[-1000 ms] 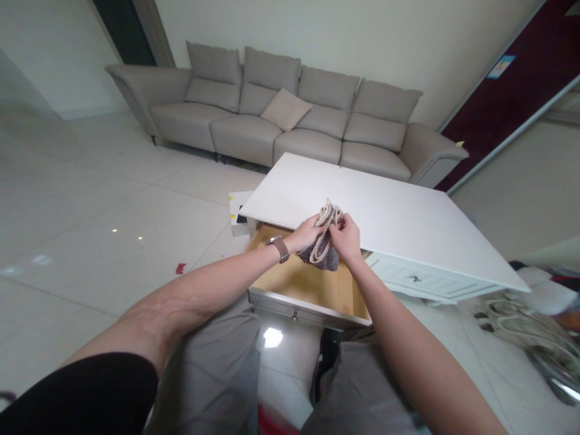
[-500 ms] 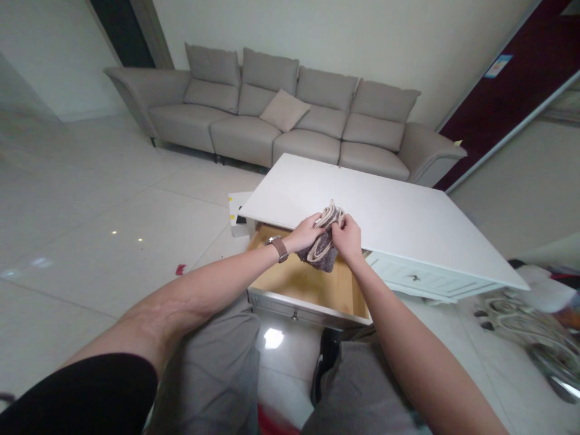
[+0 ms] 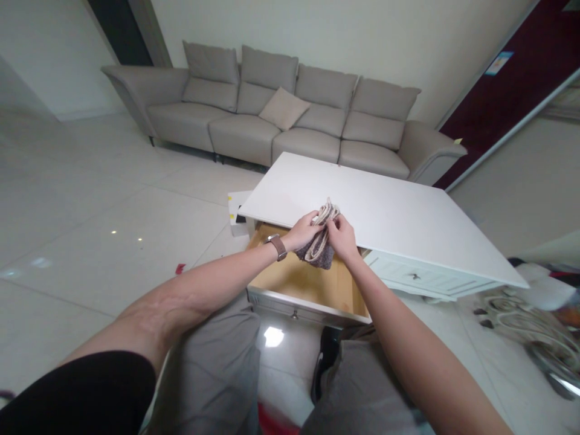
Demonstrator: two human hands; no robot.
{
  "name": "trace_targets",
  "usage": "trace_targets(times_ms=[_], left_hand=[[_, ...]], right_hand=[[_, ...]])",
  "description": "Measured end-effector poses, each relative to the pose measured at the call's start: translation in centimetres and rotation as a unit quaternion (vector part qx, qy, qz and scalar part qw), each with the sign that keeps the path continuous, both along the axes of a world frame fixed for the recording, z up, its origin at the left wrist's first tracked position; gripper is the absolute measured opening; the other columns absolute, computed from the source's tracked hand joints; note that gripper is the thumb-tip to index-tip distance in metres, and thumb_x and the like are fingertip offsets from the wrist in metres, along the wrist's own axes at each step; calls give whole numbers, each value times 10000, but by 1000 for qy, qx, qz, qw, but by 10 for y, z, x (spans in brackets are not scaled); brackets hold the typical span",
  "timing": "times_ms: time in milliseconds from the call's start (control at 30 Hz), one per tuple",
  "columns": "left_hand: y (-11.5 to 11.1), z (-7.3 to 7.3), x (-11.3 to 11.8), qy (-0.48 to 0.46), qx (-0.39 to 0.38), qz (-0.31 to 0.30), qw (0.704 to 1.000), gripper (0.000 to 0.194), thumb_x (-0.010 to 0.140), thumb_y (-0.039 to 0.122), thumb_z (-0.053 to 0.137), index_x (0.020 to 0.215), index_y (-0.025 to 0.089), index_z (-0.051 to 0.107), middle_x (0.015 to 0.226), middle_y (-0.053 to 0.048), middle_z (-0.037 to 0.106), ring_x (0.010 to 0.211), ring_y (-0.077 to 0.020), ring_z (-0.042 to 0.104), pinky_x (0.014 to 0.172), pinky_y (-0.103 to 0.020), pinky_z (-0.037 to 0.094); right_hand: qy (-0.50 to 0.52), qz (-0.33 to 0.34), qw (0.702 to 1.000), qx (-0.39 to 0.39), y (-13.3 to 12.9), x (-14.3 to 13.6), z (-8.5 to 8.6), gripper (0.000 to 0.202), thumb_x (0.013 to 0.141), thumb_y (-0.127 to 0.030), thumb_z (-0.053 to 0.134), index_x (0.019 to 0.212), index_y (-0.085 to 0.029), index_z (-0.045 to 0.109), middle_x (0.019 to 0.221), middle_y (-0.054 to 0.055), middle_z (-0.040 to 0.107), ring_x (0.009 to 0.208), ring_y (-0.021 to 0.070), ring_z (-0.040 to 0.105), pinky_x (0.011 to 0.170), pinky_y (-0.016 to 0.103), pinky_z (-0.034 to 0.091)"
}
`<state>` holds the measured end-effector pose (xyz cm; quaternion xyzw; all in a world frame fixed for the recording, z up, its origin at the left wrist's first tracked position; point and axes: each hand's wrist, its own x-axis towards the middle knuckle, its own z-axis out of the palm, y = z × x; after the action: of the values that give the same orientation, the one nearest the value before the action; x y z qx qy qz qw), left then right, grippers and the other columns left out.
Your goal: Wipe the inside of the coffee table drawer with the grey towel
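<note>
A folded grey-brown cloth [image 3: 321, 254] with cream edging is held up between both hands, above an open drawer [image 3: 312, 290]. My left hand [image 3: 302, 232], with a brown-strapped watch [image 3: 277, 246] on its wrist, is closed on the cloth's left side. On the other side, my right hand [image 3: 342, 235] pinches the cloth near its upper folds. The cloth's layers are bent double, with the pale edges facing up. Parts of the fingers are hidden by the fabric.
The drawer juts from a white coffee table [image 3: 385, 211] toward my legs. Behind it stands a grey sofa [image 3: 308, 145] with a beige cushion [image 3: 284, 109]. A white box [image 3: 238, 226] sits by the table's left end. Coiled cords or hoses [image 3: 516, 317] lie on the floor at right.
Both hands have shifted slightly left with the cloth, the right hand a little more. The cloth stays folded in their grip, and the drawer has not moved.
</note>
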<state>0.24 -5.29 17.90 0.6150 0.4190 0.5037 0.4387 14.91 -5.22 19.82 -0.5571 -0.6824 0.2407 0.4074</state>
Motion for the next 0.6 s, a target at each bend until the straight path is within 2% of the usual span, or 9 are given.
trace_targets(times_ms=[133,233,333,600], left_hand=[[-1,0,-5,-16,-9,-11,1000,253,772,211,651,1018,153,627,970,-24,702,937,-195,655,868,-287,510],[-3,-2,-8,-16,-8,-41,999,370,721,225,717,1065,144,607,967,-21,694,899,-181,658,805,-265,511],[-3,-6,-10,3,11,-45,999,460,664,202,764,1087,139,594,981,-24,692,891,-173,658,785,-251,507],[4,-11,-18,111,70,-12,991,348,691,127,706,1027,148,617,962,-12,692,863,-166,650,754,-245,491]], right_hand=[[-9,28,999,-17,-6,-3,1,271,923,-462,451,762,-250,501,754,18,620,737,213,551,695,321,390],[-27,36,999,-7,-6,-3,0,282,938,-463,433,765,-249,496,791,30,624,770,222,557,730,335,398],[-36,45,998,-8,-6,-4,-1,260,945,-451,434,797,-249,504,826,38,637,793,230,570,752,348,414],[-83,94,992,-11,-9,-5,-3,273,957,-481,399,862,-246,500,836,39,634,807,235,569,782,359,437]])
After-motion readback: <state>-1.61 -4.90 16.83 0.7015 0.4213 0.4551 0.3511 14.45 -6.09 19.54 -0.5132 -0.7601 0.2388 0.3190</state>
